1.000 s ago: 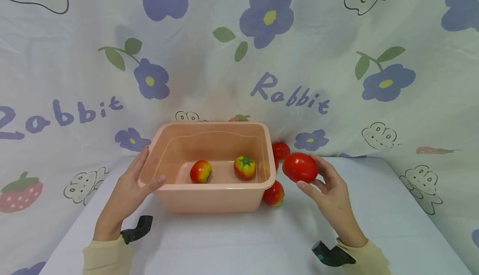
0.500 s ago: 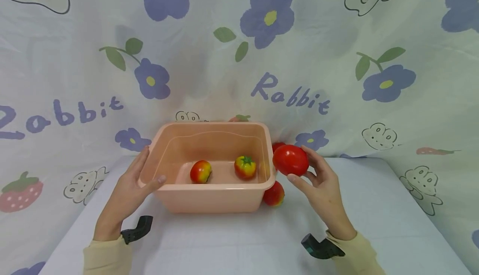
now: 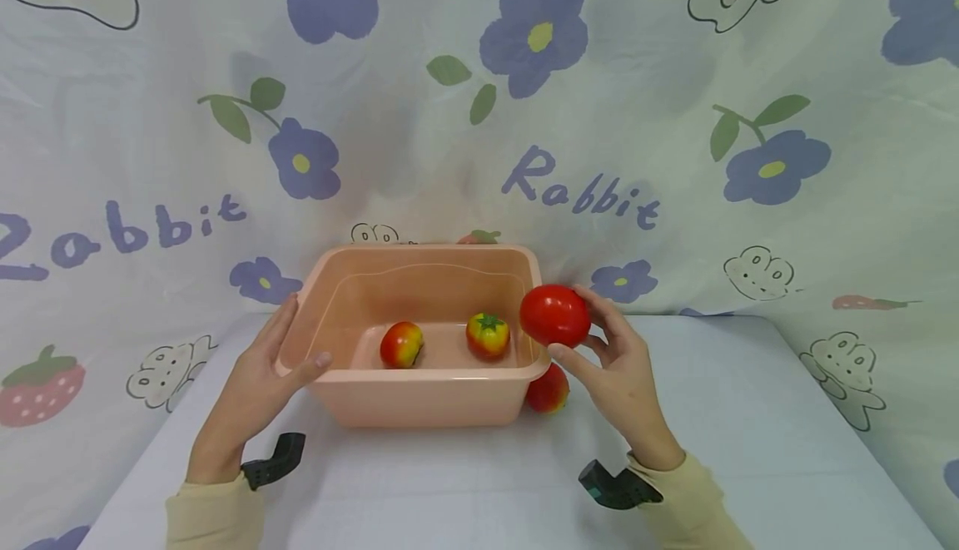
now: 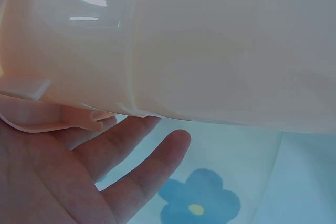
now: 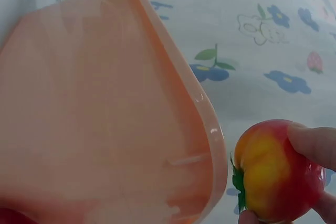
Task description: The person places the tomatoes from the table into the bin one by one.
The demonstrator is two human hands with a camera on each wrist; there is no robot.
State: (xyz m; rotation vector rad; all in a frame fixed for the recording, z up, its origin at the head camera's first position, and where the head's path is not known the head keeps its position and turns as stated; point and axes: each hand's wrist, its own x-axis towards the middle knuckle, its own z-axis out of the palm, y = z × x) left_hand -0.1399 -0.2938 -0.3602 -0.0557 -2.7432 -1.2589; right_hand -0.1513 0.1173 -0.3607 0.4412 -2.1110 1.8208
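Note:
My left hand (image 3: pixel 255 384) holds the left end of a peach plastic tub (image 3: pixel 419 400), thumb over its rim and the other fingers along the outside. In the left wrist view two fingers (image 4: pixel 152 166) show beneath the tub wall (image 4: pixel 210 51). A red tomato (image 3: pixel 555 315) is pinched between the thumb and fingers of my right hand (image 3: pixel 622 375), held up at the tub's right rim. The right wrist view shows this tomato's yellow side (image 5: pixel 268 166) and green leafy top, slightly apart from the rim (image 5: pixel 216 145). Two red-yellow tomatoes, one left (image 3: pixel 401 344) and one right (image 3: pixel 488 338), lie inside.
Another tomato (image 3: pixel 549 389) sits on the white table (image 3: pixel 449 483) against the tub's front right corner. Red shows at the lower left of the right wrist view, likely that tomato (image 5: pixel 13 217). A patterned curtain (image 3: pixel 419 142) hangs close behind the tub.
My right hand has carried the tomato leftward and slightly up, from beside the tub to over its right rim. It now hides the tomatoes behind it. My left hand and the tub stay put.

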